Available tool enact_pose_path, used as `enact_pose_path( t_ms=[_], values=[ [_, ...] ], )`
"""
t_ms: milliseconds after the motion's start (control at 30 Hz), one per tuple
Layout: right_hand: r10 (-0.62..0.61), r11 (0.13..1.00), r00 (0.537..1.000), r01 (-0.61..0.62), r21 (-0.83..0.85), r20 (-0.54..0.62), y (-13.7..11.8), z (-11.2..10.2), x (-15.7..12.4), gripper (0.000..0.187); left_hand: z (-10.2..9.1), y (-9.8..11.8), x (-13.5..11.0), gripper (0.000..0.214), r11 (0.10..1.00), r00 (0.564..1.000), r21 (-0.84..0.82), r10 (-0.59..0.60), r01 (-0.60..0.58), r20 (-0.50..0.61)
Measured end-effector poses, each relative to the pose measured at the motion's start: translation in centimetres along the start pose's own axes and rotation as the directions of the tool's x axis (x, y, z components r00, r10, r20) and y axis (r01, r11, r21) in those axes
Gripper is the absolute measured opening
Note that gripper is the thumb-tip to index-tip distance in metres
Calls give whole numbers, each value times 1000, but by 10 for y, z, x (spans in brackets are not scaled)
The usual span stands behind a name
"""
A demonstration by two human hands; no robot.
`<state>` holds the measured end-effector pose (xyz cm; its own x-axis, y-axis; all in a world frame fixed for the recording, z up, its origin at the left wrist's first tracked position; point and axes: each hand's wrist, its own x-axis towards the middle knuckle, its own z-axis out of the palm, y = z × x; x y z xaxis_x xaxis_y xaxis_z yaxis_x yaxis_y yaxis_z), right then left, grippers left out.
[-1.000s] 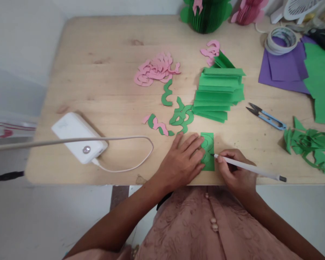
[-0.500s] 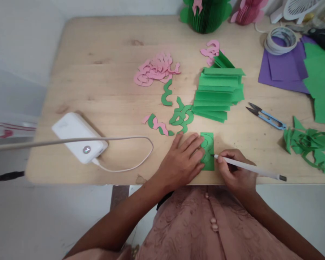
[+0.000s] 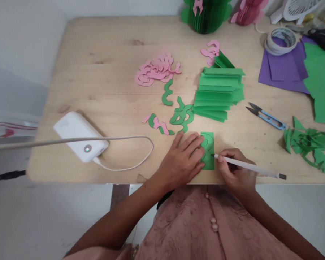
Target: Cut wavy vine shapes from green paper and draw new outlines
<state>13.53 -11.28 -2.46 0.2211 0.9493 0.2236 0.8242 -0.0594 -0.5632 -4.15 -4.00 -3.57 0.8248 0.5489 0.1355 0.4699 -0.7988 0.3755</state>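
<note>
A small green paper piece [image 3: 209,159] with curved lines drawn on it lies near the table's front edge. My left hand [image 3: 182,159] rests flat with fingers stretched out, their tips over the paper's left side. A white pen [image 3: 249,165] is pinched in my right hand [image 3: 237,169], its dark tip at the paper's right part. Just beyond my left hand lie wavy green cut-outs [image 3: 182,115] and a pink-and-green wavy strip [image 3: 158,124]. Folded green paper strips [image 3: 219,90] are stacked farther back.
Thread snips [image 3: 268,116] and green scraps [image 3: 308,142] lie to the right. A pink cut-out pile [image 3: 155,70] sits farther back. A white power bank [image 3: 79,135] with a cable is on the left. Tape rolls [image 3: 271,47] rest on purple paper [image 3: 284,68].
Both hands and the pen keep almost the same place on the green paper. The view has shifted very slightly.
</note>
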Motion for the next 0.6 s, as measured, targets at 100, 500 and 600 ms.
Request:
enact_pose_path(
  t_ms=[100,500,600],
  values=[
    [6,1000,1000,-7,17,10,1,1,-1,11,0,0,0,30,1000,1000,-1,-4,4,2],
    [-3,1000,1000,3,8,0,0,0,0,11,3,0,-1,29,1000,1000,17,2,-2,-19],
    [1,1000,1000,-1,10,0,0,0,0,11,5,-1,-2,30,999,1000,33,6,-5,-23]
  ],
)
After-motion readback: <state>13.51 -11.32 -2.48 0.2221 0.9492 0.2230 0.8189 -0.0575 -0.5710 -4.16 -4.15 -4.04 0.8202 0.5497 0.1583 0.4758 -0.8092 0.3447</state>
